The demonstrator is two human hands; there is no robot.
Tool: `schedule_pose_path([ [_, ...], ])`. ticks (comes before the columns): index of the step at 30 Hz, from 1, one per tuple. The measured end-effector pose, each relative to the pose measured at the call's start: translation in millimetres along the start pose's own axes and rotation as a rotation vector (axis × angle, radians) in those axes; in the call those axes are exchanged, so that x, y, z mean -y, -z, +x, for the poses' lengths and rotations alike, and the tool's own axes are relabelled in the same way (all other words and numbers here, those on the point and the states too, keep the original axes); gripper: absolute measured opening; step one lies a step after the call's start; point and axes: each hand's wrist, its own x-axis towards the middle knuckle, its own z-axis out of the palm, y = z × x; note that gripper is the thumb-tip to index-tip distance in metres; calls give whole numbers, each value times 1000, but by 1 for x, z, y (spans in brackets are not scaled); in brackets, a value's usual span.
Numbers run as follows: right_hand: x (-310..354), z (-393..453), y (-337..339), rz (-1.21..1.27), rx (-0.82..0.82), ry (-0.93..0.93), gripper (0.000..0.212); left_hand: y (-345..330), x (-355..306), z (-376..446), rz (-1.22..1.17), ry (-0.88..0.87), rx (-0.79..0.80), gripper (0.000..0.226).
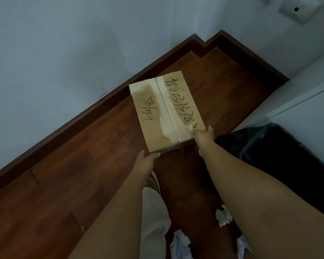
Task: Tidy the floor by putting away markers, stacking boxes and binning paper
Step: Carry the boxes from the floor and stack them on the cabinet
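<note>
A brown cardboard box (165, 111) with torn tape and black handwritten numbers on its lid is held over the wooden floor (79, 171), near the wall. My left hand (145, 161) grips its near left corner from below. My right hand (204, 136) grips its near right corner. Crumpled white paper balls (223, 217) lie on the floor between and under my arms, with another crumpled paper (180, 243) at the bottom edge.
A black bin with a dark liner (281, 159) stands at the right, beside a white cabinet (307, 101). A dark skirting board (101, 101) runs along the pale wall. My light trouser leg and shoe (153, 208) are below the box.
</note>
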Motion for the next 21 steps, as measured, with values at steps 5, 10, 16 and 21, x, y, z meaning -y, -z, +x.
schedule_pose_path([
  [5, -4, 17, -4, -107, 12, -8, 81, -15, -6, 11, -130, -57, 40, 87],
  [10, -18, -3, 2, -23, 126, -11, 45, -5, -28, 6, -89, 144, -270, 109],
  [16, 30, -70, 4, 332, 211, 81, 53, 16, -47, -33, -190, 30, -385, 86],
  [21, 81, -148, 53, 358, 226, 217, 54, 25, -75, -108, -436, -122, -232, 65],
])
